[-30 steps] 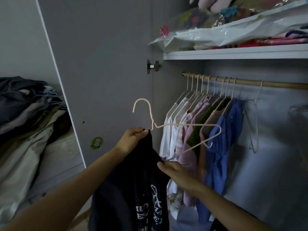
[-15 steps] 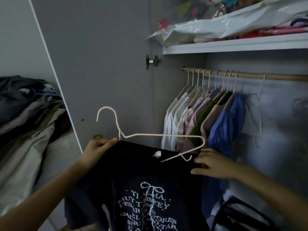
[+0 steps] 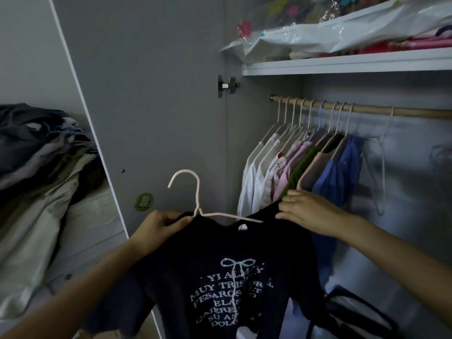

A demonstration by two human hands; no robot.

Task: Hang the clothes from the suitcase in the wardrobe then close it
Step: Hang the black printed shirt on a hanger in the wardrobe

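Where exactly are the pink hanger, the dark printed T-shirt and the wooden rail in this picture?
pink hanger [image 3: 197,192]: head view, on the upright neck below its hook.
dark printed T-shirt [image 3: 220,255]: head view, on the chest above the white lettering.
wooden rail [image 3: 415,113]: head view, on the bare stretch right of the hung clothes.

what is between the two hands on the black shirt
In the head view, the hanger's pale wire arm and the black shirt's neckline with its white tag span from the left hand to the right hand.

dim room, pale grey wall [image 3: 29,57] at left; below it a bed [image 3: 93,221] heaped with a clothes pile [image 3: 36,152].
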